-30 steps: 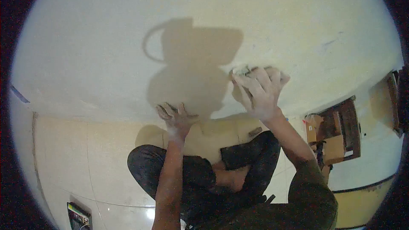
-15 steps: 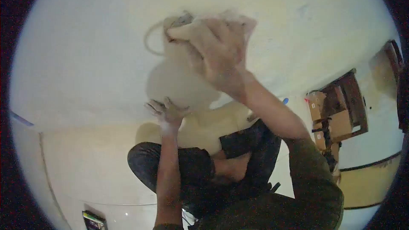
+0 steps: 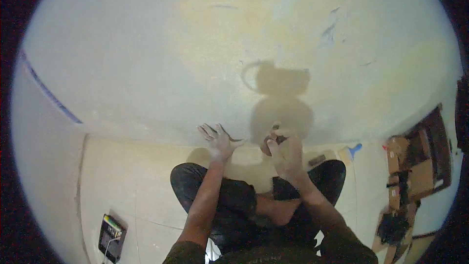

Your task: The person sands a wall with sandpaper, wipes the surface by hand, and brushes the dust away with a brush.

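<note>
My left hand (image 3: pixel 221 145) rests with its fingers spread against the lower part of the pale wall (image 3: pixel 146 68), palm toward it. Beside it, my right hand (image 3: pixel 288 156) is curled low in front of the wall, thumb and fingers bent together. A small dark piece shows at its fingertips, but I cannot make out what it is. Both hands look dusted with white. Yellowish patches and a few grey scuffs mark the wall above.
On the floor by my right knee lie a small brown block (image 3: pixel 316 160) and a blue-handled tool (image 3: pixel 355 150). A dark tray (image 3: pixel 111 238) with a roller is at lower left. Cardboard boxes (image 3: pixel 421 178) stand at right. Blue tape (image 3: pixel 51 93) runs along the left wall edge.
My right hand has come down from high on the wall to near the floor, its fingers now curled. My left hand stays spread on the wall. The view has shifted.
</note>
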`<state>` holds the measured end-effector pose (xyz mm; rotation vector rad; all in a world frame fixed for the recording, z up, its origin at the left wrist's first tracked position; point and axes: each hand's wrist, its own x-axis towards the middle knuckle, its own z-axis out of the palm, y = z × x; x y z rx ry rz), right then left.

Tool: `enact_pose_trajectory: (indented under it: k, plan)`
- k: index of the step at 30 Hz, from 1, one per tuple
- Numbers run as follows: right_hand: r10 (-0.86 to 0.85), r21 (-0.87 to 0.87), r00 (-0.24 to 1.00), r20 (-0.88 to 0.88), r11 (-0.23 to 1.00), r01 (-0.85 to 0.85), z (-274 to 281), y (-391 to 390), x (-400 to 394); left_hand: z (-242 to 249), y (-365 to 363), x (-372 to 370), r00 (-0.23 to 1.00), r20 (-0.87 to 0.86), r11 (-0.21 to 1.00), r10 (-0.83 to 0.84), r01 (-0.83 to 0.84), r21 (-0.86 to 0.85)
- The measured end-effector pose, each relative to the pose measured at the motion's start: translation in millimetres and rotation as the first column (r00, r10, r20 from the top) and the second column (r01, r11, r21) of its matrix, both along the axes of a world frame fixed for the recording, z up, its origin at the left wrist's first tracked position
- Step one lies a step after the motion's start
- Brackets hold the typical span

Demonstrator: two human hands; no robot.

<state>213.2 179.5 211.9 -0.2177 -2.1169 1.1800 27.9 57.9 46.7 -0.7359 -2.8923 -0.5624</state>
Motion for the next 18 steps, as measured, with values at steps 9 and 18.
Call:
enact_pose_trajectory:
  k: [9,18]
  plan:
    - [0.130,-0.459,0.988,-0.084,0.875,-0.154,-48.8,28.7,13.4,28.3,11.0,98.3,0.967,0.228,0.970,-0.114,0.059,0.234]
    - [0.281,-0.901,0.931,-0.233,0.297,-0.315,-139.3,40.0,33.2,67.1,34.8,164.3,0.596,0.582,0.484,-0.553,-0.340,0.807]
